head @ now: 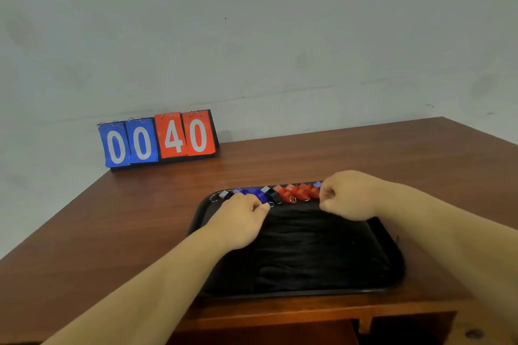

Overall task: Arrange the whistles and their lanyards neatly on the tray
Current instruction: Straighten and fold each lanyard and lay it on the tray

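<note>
I see a black tray (308, 293) on a brown table (134, 218). The whistles (276, 196) sit side by side in one row along the far edge of the tray. The blue ones are on the left, a black one is in the middle, and the red whistles (301, 193) are on the right. The black lanyards (308, 246) lie flat on the tray, from the whistles back toward me. They are dark like the tray, so I cannot tell them apart.

My left hand (241, 218) is over the left part of the tray. Its fingers are curled, and its thumb and finger pinch the ring of a blue whistle (262, 194). My right hand (347, 196) is at the right end of the row with its fingers curled tight. I cannot tell if it holds anything.

A score board (158, 140) stands at the far left of the table by the wall. It reads 00 40.
</note>
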{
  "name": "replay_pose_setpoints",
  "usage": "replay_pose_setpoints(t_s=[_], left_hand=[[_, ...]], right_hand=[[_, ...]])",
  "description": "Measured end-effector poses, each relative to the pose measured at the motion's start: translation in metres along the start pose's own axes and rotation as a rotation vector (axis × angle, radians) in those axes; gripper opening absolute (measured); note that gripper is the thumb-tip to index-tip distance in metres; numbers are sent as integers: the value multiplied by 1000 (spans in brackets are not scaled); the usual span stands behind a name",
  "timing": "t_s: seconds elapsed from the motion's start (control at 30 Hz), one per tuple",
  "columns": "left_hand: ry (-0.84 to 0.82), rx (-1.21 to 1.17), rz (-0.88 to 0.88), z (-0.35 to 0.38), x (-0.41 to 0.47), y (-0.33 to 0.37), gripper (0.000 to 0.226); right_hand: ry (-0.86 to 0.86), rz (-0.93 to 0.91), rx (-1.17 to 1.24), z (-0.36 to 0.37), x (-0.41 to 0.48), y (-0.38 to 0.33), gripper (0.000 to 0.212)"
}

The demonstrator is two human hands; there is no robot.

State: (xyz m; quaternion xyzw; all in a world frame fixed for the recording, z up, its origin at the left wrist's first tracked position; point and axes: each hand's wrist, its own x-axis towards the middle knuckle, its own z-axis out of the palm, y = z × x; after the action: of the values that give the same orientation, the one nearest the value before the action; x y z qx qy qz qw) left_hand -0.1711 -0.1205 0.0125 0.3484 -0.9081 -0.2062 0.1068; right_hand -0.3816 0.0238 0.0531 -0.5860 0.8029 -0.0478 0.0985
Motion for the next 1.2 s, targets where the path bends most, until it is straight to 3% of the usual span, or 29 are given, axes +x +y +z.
replay_pose_setpoints(t_s=[0.13,0.37,0.7,0.9,1.03,1.2], left_hand=[[32,17,13,9,-2,4,47],[33,146,125,14,-12,6,35],[40,268,250,10,-26,20,27],[53,207,197,2,-40,23,24],[120,153,116,-2,-47,14,21],[227,294,-130,-10,-60,-14,55]], right_hand=[[72,-14,-54,17,2,-4,34],[52,-2,-31,24,-7,0,22],[-17,1,33,17,-36,3,26],[84,35,40,19,-54,5,29],[204,129,149,26,-59,10,47],[166,313,309,45,-69,16,75]])
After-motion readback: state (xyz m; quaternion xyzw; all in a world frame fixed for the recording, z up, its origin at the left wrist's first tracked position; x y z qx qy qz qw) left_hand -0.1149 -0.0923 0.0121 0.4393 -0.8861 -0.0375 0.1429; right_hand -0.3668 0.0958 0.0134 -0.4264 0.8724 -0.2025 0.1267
